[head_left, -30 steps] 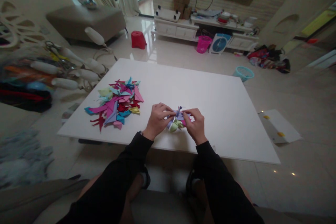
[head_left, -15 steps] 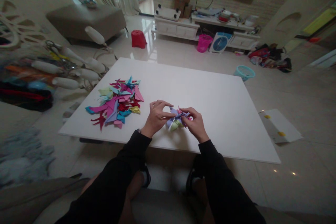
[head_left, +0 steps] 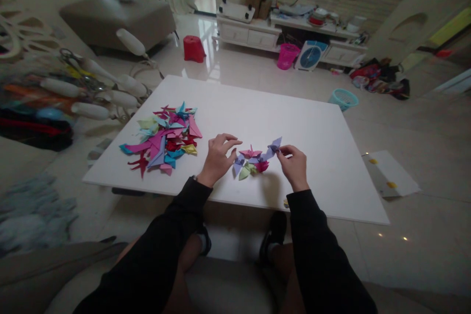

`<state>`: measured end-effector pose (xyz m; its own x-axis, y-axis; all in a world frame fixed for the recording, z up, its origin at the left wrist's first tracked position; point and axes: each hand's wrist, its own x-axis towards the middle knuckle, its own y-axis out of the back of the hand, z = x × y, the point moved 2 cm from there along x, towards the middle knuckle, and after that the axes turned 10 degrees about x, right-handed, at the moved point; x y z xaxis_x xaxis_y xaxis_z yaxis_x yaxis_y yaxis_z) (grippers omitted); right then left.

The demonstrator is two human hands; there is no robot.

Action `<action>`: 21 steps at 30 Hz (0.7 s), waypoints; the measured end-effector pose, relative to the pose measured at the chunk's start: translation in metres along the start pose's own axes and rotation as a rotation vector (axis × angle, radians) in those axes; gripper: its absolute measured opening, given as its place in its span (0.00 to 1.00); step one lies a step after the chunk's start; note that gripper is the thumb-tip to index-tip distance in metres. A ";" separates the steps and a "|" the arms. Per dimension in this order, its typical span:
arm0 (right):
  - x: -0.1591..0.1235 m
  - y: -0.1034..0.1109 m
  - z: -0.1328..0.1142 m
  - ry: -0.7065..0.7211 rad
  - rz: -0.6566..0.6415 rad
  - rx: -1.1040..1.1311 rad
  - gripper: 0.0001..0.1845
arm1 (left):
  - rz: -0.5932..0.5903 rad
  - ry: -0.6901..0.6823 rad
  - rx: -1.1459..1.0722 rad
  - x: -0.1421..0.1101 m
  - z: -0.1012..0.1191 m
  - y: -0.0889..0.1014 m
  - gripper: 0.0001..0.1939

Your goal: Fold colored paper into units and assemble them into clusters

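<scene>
Between the fingertips of my right hand (head_left: 293, 164) is a purple origami crane (head_left: 274, 147), raised a little over the white table (head_left: 294, 122). My left hand (head_left: 221, 157) hovers with thumb and fingers apart, holding nothing, just left of a small group of folded paper cranes. In that group are a pink crane (head_left: 250, 152), a light green crane (head_left: 247, 170), a magenta one (head_left: 262, 166) and a purple one (head_left: 238, 164). Farther left lies a heap of many-coloured folded paper pieces (head_left: 162, 144).
A lamp with several white arms (head_left: 121, 91) stands against the table's left side. On the floor are a red stool (head_left: 194, 49), a pink bin (head_left: 287, 56), a blue-and-white fan (head_left: 311, 55), a turquoise basket (head_left: 343, 99) and a white sheet (head_left: 390, 174).
My right hand has moved right with the purple crane, away from the group. The fingers of my left hand have come off the cranes and parted.
</scene>
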<state>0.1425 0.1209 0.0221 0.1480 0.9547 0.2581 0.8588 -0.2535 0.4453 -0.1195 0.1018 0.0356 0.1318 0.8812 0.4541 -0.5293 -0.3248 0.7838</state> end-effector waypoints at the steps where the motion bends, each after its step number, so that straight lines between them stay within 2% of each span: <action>1: 0.002 0.005 0.006 -0.010 -0.007 -0.059 0.10 | 0.000 0.005 -0.002 0.000 0.000 0.000 0.15; 5: 0.004 0.020 0.023 -0.086 -0.092 -0.359 0.09 | 0.028 0.004 -0.025 0.001 -0.002 -0.001 0.16; 10: -0.003 0.018 0.031 -0.204 -0.241 -0.576 0.09 | 0.029 0.020 -0.026 0.002 -0.003 -0.001 0.14; 15: -0.009 0.008 0.037 -0.243 -0.294 -0.664 0.09 | 0.003 0.029 -0.011 0.002 -0.002 -0.001 0.15; 21: -0.012 0.001 0.039 -0.229 -0.327 -0.601 0.11 | -0.008 0.037 -0.021 0.003 -0.001 -0.001 0.14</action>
<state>0.1609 0.1155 -0.0142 0.0853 0.9884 -0.1255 0.4678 0.0715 0.8809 -0.1190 0.1047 0.0354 0.1048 0.8960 0.4315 -0.5462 -0.3107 0.7779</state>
